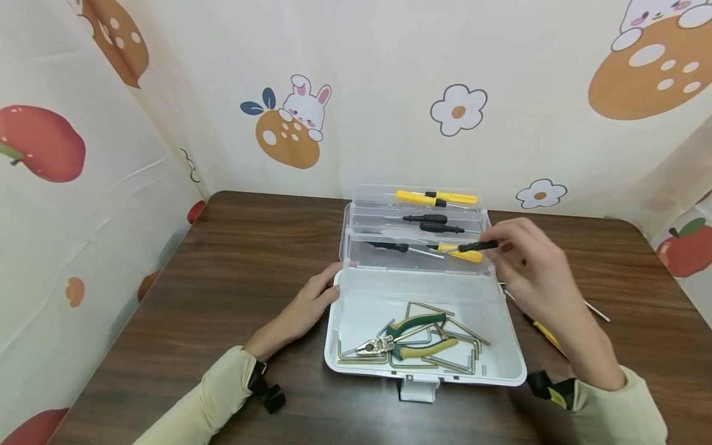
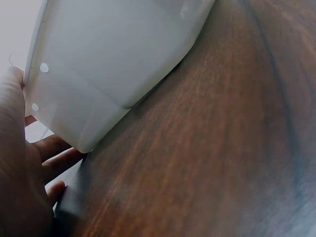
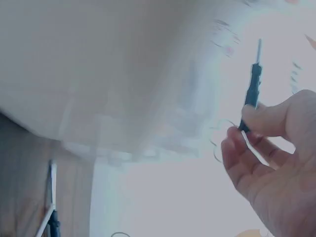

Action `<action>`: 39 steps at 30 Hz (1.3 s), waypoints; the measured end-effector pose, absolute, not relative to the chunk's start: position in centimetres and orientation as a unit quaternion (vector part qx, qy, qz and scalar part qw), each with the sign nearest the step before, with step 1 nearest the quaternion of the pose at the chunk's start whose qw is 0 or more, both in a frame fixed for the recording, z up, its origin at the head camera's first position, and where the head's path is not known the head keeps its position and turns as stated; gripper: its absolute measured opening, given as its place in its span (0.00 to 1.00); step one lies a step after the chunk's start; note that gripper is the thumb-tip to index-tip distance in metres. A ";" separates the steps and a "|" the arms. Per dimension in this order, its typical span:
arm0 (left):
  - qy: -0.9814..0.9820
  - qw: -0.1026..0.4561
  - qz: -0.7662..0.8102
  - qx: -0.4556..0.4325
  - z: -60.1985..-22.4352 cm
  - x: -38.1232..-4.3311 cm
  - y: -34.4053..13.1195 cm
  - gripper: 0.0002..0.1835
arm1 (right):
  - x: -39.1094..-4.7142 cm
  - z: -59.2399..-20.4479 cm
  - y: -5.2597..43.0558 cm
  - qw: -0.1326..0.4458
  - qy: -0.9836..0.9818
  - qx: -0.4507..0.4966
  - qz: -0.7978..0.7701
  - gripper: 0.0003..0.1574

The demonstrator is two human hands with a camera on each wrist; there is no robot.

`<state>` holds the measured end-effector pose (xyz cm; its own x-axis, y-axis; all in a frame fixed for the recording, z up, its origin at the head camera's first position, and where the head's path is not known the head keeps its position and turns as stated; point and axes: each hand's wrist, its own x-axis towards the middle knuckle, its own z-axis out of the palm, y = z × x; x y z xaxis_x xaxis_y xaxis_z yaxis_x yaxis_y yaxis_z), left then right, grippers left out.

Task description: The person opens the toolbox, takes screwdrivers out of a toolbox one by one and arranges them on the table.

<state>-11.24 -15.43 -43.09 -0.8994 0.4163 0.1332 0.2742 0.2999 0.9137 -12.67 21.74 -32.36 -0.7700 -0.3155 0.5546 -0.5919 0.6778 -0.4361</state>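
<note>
A white toolbox (image 1: 425, 377) lies with its clear compartmented lid (image 1: 364, 250) raised at the back. My left hand (image 1: 305, 303) holds the box's back left corner; in the left wrist view its fingers (image 2: 61, 163) wrap behind the corner. Over the lid's right side, my right hand (image 1: 531, 266) pinches a small black screwdriver (image 1: 479, 245) by the handle end, shaft pointing left. The right wrist view shows this screwdriver (image 3: 253, 89) between thumb and fingertips. The lid's compartments hold yellow screwdrivers (image 1: 419, 198) and black ones (image 1: 425, 219). Pliers (image 1: 414, 337) lie inside the box.
Several L-shaped hex keys (image 1: 464, 334) lie around the pliers in the box. Right of the box, partly under my right forearm, are a yellow-handled screwdriver (image 1: 547, 337) and a metal shaft (image 1: 597, 311). A patterned cloth (image 1: 384, 93) hangs behind the brown table (image 1: 250, 247).
</note>
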 end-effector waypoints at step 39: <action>0.763 0.072 0.597 0.237 -42.8 -10.6 -15.9 0.27 | -16.8 -37.4 29.6 0.030 -0.964 0.069 0.254 0.10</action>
<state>-10.60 -15.88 -42.75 -0.8771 0.4478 0.1736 0.2761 0.1745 0.9451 -16.78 29.57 -37.37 -0.9887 -0.1179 0.0926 -0.1482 0.8619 -0.4850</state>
